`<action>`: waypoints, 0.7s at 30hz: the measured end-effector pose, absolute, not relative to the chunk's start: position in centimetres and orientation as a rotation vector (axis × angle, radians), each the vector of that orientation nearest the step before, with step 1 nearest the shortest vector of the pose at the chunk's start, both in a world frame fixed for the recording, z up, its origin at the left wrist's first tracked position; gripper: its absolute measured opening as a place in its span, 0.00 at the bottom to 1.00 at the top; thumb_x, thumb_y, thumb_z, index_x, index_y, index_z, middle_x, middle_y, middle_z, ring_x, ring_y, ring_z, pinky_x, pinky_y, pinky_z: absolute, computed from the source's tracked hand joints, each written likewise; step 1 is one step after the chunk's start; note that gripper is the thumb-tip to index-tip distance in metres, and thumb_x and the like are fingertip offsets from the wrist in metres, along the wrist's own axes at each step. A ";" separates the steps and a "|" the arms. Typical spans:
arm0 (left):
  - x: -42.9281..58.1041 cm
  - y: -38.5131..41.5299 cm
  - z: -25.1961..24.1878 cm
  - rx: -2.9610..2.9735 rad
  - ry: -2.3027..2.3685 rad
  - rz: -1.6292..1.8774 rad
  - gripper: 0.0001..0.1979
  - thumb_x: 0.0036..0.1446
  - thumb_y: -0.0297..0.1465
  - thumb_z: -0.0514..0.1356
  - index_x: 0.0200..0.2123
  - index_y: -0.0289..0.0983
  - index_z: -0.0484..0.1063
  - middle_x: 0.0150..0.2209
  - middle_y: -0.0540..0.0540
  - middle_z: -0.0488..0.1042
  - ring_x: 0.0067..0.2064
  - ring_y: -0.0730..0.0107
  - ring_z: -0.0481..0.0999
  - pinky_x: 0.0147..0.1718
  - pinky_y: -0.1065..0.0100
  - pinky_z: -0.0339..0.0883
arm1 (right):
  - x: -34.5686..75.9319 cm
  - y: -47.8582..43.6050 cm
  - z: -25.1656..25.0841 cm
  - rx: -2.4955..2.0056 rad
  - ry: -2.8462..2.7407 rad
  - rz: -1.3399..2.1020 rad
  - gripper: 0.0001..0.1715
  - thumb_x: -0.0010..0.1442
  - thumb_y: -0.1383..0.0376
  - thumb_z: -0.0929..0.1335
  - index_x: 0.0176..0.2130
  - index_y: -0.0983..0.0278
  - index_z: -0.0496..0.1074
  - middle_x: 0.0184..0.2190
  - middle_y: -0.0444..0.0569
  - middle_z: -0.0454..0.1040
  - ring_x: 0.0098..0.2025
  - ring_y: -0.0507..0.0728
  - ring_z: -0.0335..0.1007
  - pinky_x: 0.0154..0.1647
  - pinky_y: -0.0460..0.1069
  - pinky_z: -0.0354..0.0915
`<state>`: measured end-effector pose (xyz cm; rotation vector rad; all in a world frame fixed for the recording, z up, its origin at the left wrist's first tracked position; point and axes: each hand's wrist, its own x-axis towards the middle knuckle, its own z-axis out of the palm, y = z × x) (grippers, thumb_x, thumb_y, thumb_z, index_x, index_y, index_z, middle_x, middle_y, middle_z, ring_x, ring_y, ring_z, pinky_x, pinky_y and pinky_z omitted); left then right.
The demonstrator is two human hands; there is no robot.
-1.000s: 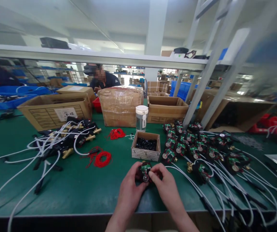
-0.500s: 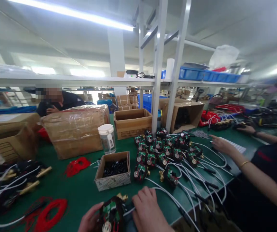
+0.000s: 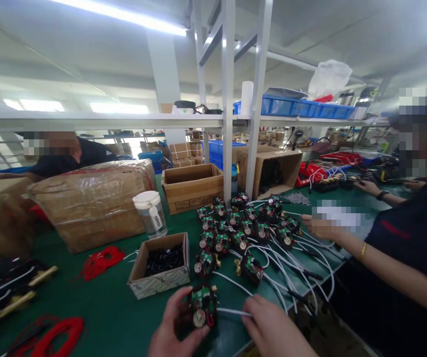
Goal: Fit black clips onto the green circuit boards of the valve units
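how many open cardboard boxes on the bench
3: small box of black parts near the hands, open box mid-bench, tipped box behind the post. Left-edge ones unclear.

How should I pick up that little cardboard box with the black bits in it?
Hold the small cardboard box by its two side walls, coming down from above with both hands. Its top is open and it sits flat on the green table, so keeping it level probably stops the black parts spilling.

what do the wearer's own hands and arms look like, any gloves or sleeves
Both are bare: the left hand and the right hand wear no gloves, and no rings or watch show. No sleeve reaches the little of each wrist in view; the forearms are cut off by the frame's edge.
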<state>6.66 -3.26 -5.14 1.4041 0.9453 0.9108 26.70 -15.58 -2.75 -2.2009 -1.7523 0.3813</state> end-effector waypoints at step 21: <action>12.4 -2.2 -7.5 2.170 1.271 1.076 0.42 0.46 0.29 0.69 0.65 0.36 0.60 0.59 0.35 0.65 0.63 0.39 0.67 0.64 0.38 0.62 | 31.5 -14.9 -11.6 -2.346 -1.375 -0.597 0.61 0.58 0.53 0.74 0.74 0.65 0.39 0.66 0.71 0.56 0.63 0.80 0.60 0.55 0.68 0.64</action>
